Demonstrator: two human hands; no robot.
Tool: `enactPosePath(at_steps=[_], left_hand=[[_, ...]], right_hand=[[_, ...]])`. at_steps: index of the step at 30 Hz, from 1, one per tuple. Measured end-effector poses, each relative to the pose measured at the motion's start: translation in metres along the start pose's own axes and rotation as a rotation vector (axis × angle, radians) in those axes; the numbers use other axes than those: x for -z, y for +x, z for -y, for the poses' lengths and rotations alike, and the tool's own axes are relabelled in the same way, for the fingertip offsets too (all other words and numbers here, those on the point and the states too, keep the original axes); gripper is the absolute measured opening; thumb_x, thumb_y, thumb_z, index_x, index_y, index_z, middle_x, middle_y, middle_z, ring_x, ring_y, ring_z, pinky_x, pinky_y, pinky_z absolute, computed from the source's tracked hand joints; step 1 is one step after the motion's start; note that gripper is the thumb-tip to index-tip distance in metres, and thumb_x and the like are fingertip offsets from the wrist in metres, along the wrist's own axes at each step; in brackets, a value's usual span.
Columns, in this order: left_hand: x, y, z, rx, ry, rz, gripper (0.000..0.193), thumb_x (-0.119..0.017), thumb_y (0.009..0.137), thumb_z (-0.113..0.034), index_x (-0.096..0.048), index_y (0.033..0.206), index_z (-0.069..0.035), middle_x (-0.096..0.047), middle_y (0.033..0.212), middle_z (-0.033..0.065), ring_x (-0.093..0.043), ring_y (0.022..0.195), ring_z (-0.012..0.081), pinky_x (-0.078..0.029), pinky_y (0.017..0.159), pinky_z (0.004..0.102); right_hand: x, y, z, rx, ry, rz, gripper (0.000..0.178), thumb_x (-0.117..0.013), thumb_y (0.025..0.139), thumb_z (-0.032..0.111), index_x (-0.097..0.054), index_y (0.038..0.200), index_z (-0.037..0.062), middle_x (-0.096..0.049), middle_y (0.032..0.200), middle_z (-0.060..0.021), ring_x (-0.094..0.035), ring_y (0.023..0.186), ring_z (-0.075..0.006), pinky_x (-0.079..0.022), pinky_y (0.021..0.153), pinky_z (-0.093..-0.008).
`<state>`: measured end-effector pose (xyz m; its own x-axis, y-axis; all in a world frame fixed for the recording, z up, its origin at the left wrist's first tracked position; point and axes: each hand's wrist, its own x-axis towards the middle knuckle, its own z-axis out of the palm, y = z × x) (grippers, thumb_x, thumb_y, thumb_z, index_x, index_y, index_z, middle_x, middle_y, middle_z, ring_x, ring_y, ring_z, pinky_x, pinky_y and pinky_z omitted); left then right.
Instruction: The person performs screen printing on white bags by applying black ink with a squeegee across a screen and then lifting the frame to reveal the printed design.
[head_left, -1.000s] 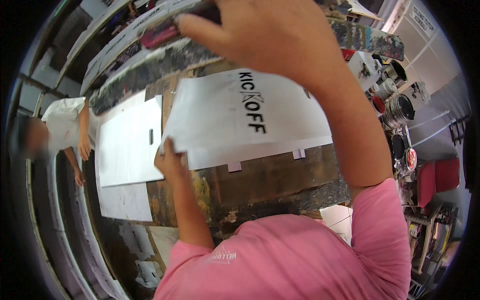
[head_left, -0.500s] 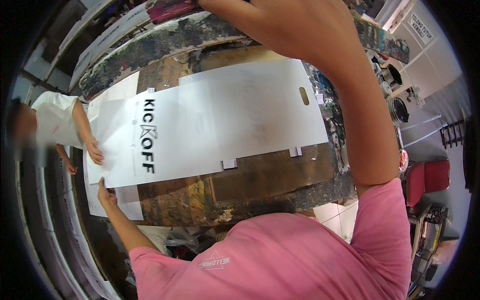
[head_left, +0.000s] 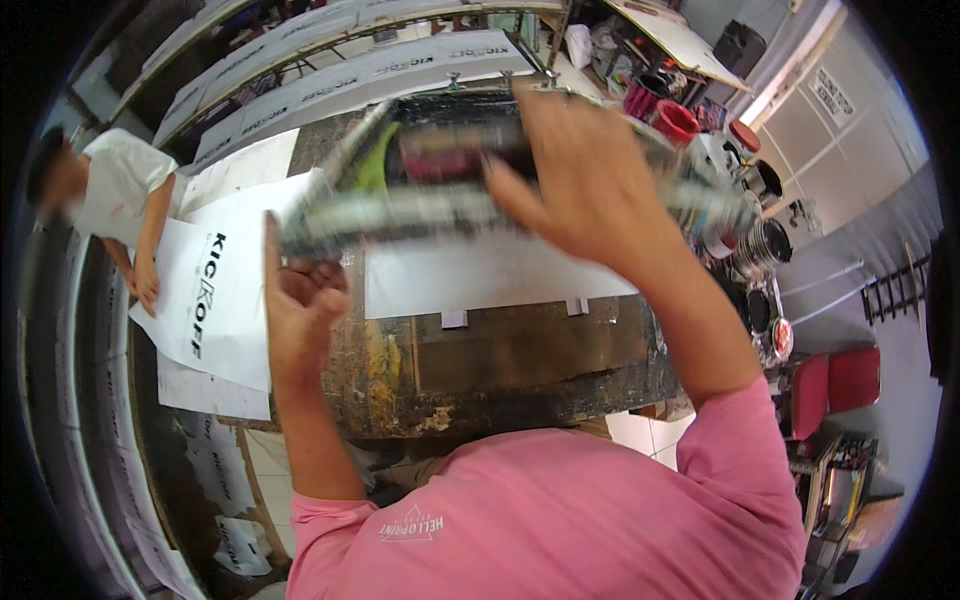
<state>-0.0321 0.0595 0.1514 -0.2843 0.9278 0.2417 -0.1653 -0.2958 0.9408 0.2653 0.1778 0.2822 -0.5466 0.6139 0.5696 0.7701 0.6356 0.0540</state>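
Note:
A paint-stained printing screen frame (head_left: 400, 215), blurred by motion, hangs tilted over the work board. Inside it lies a blurred dark-red bar, possibly a squeegee (head_left: 440, 157). My right hand (head_left: 590, 175) is over the frame, thumb apart from the fingers, somewhat smeared. By the frame's left end is my left hand (head_left: 305, 310), index finger stretched up, the others loosely curled, nothing visible in it. Partly under the frame, a blank white sheet (head_left: 490, 275) lies on the board. Left of my left hand is a white sheet with black lettering (head_left: 225, 290); a co-worker's hand (head_left: 147, 283) touches it.
The stained board (head_left: 400, 415) has small white tabs (head_left: 455, 319) along the sheet's near edge. Printed sheets lie on racks (head_left: 350, 85) behind and at left. Cans (head_left: 762, 240) line the right side, beyond them a red chair (head_left: 835, 390).
The printing screen has come down over the board. The printed sheet has shifted left with the co-worker, uncovering a blank one. My left hand has left the sheet's corner and moved right.

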Motion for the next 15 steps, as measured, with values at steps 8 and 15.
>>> enactPosePath(at_steps=[8, 15], left_hand=[[0.004, -0.085, 0.098, 0.268, 0.805, -0.118, 0.094, -0.110, 0.051, -0.030, -0.069, 0.131, 0.000, -0.071, 0.119, 0.0125, -0.069, 0.111, 0.0271, -0.055, 0.099, 0.0410], [0.021, -0.094, 0.130, 0.130, 1.085, -0.062, 0.095, -0.108, 0.040, -0.039, -0.073, 0.121, -0.004, -0.057, 0.107, 0.0104, -0.057, 0.105, 0.0335, -0.049, 0.094, 0.0469]], right_hand=[[-0.139, -0.103, -0.048, -0.047, 0.504, 0.676, 0.046, -0.077, 0.091, 0.017, -0.070, 0.136, 0.0103, -0.075, 0.118, -0.0188, -0.069, 0.112, -0.0400, -0.054, 0.096, -0.0517], [-0.321, 0.020, -0.135, 0.005, 0.219, 0.249, 0.038, -0.065, 0.101, 0.023, -0.067, 0.138, 0.0196, -0.073, 0.116, -0.0125, -0.068, 0.111, -0.0382, -0.057, 0.093, -0.0532]])
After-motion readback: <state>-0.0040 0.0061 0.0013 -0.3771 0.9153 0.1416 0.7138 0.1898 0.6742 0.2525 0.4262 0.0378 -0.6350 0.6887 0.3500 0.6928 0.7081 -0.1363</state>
